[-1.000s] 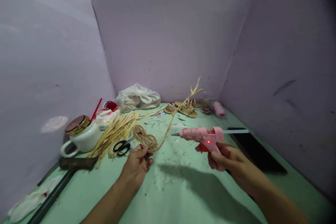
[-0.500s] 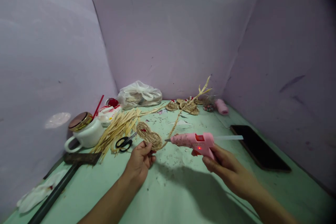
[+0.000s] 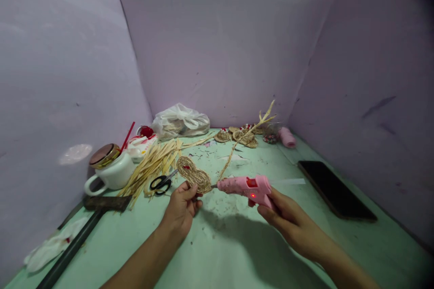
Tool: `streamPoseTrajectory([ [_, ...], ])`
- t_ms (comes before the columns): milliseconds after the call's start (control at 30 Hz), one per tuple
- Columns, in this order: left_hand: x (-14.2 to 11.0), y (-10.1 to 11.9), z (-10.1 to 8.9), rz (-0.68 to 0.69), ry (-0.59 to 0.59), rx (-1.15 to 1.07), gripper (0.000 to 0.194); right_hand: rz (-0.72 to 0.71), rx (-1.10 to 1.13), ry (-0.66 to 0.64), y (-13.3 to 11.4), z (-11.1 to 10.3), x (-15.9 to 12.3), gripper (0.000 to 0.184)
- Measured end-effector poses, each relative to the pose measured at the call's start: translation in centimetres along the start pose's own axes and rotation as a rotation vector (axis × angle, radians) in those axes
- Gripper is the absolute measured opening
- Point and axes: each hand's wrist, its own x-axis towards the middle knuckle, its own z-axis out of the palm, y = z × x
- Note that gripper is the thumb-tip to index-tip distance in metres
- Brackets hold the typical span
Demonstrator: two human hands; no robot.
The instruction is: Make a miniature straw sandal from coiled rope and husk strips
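Note:
My left hand (image 3: 185,203) pinches the lower end of a coiled straw sole (image 3: 194,174), shaped like a figure eight with a small red spot on it. From its right edge a braided straw cord (image 3: 231,155) runs up and away, ending in loose strands. My right hand (image 3: 288,216) grips a pink glue gun (image 3: 246,185) with a red light lit on its side and a clear glue stick (image 3: 288,181) out of the back. The gun's nozzle is at the sole's right edge, close to the cord's start.
Black scissors (image 3: 161,184) and straw strips (image 3: 152,162) lie left, beside a white mug (image 3: 113,174) and a hammer-like tool (image 3: 106,203). Behind are a plastic bag (image 3: 181,122), small straw pieces (image 3: 246,137) and a pink thread spool (image 3: 287,137). A phone (image 3: 335,189) lies right.
My right hand has moved the glue gun slightly left and down, bringing its nozzle to the sole's edge. My left hand and the sole stay nearly still.

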Motion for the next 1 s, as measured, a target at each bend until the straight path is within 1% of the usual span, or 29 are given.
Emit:
streamPoseTrajectory([
  [167,-0.01,0.02,0.03,0.010,-0.006,0.008,0.015,-0.003,-0.039,0.016,0.12,0.00,0.00,0.030],
  [467,0.04,-0.05,-0.06,0.016,-0.015,0.016,0.013,0.018,-0.039,0.042,0.21,-0.05,0.17,0.023],
  [1000,0.10,-0.19,-0.26,0.002,-0.055,0.064,0.018,0.016,0.027,0.062,0.65,0.12,0.24,0.022],
])
